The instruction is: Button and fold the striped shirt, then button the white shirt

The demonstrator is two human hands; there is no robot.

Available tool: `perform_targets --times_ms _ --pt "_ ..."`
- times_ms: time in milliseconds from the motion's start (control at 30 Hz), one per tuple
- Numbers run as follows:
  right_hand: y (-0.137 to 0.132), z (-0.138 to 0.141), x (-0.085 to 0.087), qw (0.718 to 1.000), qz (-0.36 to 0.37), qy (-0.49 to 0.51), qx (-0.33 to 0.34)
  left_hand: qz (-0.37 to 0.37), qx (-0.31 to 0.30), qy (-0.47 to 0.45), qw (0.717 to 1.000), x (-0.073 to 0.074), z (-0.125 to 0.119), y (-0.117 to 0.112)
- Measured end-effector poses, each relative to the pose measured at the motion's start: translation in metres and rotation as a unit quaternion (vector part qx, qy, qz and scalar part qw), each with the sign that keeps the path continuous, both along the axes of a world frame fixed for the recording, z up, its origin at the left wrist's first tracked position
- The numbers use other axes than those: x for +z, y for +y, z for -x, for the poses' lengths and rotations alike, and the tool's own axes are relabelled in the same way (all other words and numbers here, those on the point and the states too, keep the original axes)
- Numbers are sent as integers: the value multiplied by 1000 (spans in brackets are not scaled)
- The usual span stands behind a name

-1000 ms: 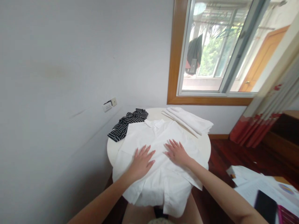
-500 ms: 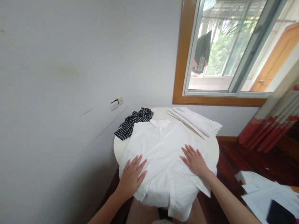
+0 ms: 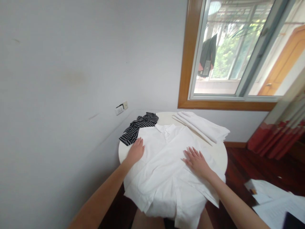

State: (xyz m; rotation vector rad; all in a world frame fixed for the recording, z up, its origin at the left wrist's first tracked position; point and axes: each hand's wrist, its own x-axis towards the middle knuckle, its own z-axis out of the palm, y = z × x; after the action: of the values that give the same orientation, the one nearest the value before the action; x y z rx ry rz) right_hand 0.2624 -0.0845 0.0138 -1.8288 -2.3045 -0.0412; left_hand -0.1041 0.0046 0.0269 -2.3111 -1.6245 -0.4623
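A white collared shirt (image 3: 162, 165) lies spread over a small round table (image 3: 222, 156), its collar toward the wall and its lower part hanging over the near edge. My left hand (image 3: 136, 150) rests at the shirt's upper left edge, close to the black and white striped garment (image 3: 139, 127); its fingers look stretched out and close together, partly foreshortened. On the right side of the shirt my right hand (image 3: 195, 160) lies flat, palm down, fingers slightly apart. Wrinkles run across the fabric between both hands.
Folded white cloth (image 3: 202, 125) sits at the table's back right. A wall (image 3: 71, 111) with a socket (image 3: 119, 109) stands close on the left. Papers (image 3: 281, 203) and a dark object (image 3: 293, 221) lie at the lower right, below a curtain (image 3: 277, 136).
My left hand has moved forward from the shirt's lower left to its upper left edge. My right hand stays nearly where it was. The view has shifted slightly.
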Motion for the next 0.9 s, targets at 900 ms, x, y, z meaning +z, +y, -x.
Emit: perform_targets --times_ms 900 --pt "157 -46 53 992 13 43 -114 138 181 -69 971 52 22 127"
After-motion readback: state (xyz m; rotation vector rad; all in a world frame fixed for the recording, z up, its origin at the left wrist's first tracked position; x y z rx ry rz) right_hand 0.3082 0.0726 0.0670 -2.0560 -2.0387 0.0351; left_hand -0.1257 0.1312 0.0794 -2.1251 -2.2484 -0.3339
